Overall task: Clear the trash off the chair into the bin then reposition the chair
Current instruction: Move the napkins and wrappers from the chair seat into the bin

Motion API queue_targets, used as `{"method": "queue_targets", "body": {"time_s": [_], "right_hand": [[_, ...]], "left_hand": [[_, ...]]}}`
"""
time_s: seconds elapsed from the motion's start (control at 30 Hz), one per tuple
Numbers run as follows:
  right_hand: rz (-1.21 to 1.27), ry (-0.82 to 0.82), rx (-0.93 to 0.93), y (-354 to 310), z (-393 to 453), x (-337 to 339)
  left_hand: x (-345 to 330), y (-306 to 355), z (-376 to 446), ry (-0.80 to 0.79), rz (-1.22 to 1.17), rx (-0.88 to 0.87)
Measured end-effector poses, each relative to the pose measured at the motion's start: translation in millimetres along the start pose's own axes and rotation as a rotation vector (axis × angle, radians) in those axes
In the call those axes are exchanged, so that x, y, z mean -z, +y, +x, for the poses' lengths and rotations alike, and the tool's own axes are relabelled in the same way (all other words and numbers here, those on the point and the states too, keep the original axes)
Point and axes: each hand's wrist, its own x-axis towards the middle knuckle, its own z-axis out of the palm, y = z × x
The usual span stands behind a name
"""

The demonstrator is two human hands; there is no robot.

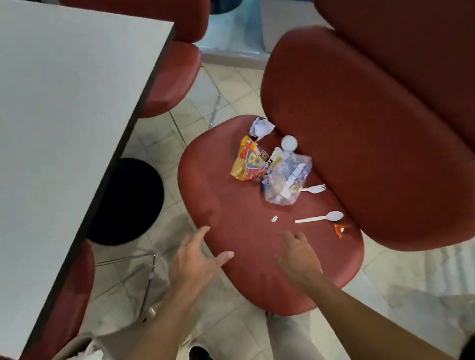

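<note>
— On the chair seat (235, 224), where lies the trash?
— Behind both spread, empty hands; the spoon (321, 217) lies crosswise, nearer the right hand (295, 257) than the left hand (193, 256).

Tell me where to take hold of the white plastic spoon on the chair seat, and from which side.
Pinch the spoon by its handle, coming from above. It lies flat on the seat, handle pointing left with open seat around it, while its bowl sits close to the backrest and an orange scrap. The right hand is probably nearest.
</note>
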Motion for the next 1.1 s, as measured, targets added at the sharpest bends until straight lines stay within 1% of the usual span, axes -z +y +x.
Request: {"method": "queue_targets", "body": {"time_s": [0.23,0.37,0.43,0.53,0.63,0.8,0.9,1.03,1.1], "right_hand": [[0.008,0.075,-0.165,76,68,41],[-0.022,0.135,-0.236,107,102,53],[0.008,0.161,-0.277,120,118,54],[0.044,0.164,-0.329,140,141,52],[0.007,0.127,-0.370,155,154,43],[-0.027,0.097,-0.410,169,166,33],[-0.047,0.088,-0.392,174,171,32],[0.044,0.088,-0.357,176,178,38],[0.070,0.104,-0.344,175,181,41]], "left_hand": [[-45,112,80,0.014,0.130,-0.213],[-72,167,130,0.008,0.159,-0.287],[-87,186,157,-0.002,0.172,-0.307],[-112,206,198,-0.020,0.181,-0.338],[-135,220,234,-0.009,0.166,-0.391],[-172,234,278,-0.032,0.162,-0.411],[-189,237,298,-0.060,0.194,-0.431],[-203,239,317,-0.165,0.252,-0.440],[-208,238,325,-0.179,0.280,-0.420]]}}
